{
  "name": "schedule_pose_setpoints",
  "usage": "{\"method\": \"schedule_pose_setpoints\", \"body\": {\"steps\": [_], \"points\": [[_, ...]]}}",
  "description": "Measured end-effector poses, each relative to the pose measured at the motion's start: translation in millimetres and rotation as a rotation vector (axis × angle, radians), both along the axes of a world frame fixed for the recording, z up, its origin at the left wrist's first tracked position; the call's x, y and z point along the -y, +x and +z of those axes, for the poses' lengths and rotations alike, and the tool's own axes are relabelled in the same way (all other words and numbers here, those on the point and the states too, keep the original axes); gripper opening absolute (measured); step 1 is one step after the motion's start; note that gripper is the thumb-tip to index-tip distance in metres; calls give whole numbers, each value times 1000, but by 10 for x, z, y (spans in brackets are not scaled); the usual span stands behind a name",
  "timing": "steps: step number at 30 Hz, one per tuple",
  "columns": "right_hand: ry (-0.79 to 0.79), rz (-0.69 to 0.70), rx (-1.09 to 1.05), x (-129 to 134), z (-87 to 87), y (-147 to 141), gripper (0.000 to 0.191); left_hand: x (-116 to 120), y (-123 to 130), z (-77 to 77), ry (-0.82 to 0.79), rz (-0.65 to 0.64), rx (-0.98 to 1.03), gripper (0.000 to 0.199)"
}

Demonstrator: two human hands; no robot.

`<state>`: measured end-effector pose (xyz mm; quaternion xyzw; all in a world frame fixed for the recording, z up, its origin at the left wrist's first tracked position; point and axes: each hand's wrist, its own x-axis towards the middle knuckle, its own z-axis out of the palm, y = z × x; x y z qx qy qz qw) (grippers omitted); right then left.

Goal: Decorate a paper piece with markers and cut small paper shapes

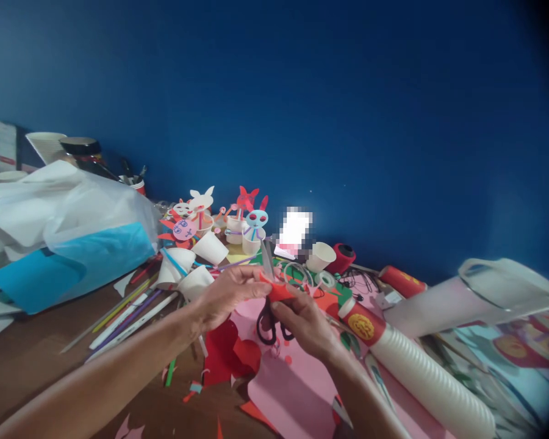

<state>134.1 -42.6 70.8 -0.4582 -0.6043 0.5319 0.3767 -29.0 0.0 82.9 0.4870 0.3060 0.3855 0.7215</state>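
A small piece of orange-red paper [277,290] is held up between both hands. My left hand [231,292] is closed on its left edge, thumb and fingers pinching it. At its right side my right hand [308,320] is closed on the paper and also on a pair of scissors [266,326]. The scissors' blades point up behind the paper, and the black handle loops hang below it. No finger is visible through the loops. Beneath the hands lie a pink sheet [293,384] and red paper [224,353].
Paper-cup animal figures, among them a blue rabbit [257,219], stand at the back. White cups [210,247] lie around them. Pens [128,317] and a plastic bag [96,207] are on the left. A long stack of cups [430,372] and a pitcher [439,299] are on the right.
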Motion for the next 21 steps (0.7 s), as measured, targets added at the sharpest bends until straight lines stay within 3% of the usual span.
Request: {"method": "schedule_pose_setpoints", "body": {"steps": [4, 10, 15, 21], "points": [[-75, 53, -78, 34, 12, -45, 23, 32, 20, 13, 103, 60, -61, 5], [-293, 58, -553, -3, 23, -48, 49, -35, 0, -36, 45, 245, 20, 11], [-328, 174, -613, 3, -63, -66, 37, -20, 27, -47, -19, 179, 109, 9], [-324, 259, -606, 28, -116, -100, 38, -14, 20, 4, -33, 138, 130, 6]]}}
